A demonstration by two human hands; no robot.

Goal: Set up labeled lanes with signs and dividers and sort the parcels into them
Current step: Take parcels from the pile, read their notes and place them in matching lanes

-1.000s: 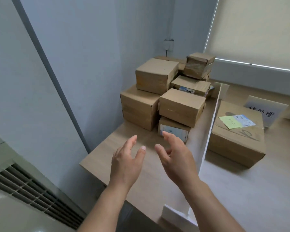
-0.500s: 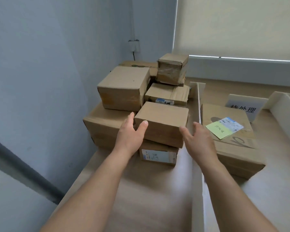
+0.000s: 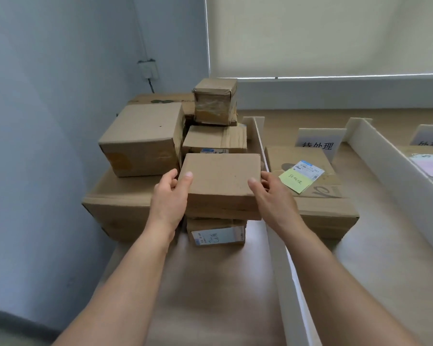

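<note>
Both hands closed onto plain matte cardboard box (image 3: 221,181).

A pale wooden counter (image 3: 210,290) runs from the near edge back to the far wall, its bare surface showing a soft sheen. The left wall (image 3: 48,121) is a flat blue-grey, and near the corner a small white wall box (image 3: 148,69) sits on it with a dark cable dropping from its underside (where the cable ends is hidden). Across the far side hangs a cream roller blind (image 3: 323,33), drawn down, with a thin bright strip of daylight along its bottom edge above a grey sill (image 3: 335,93).
</note>
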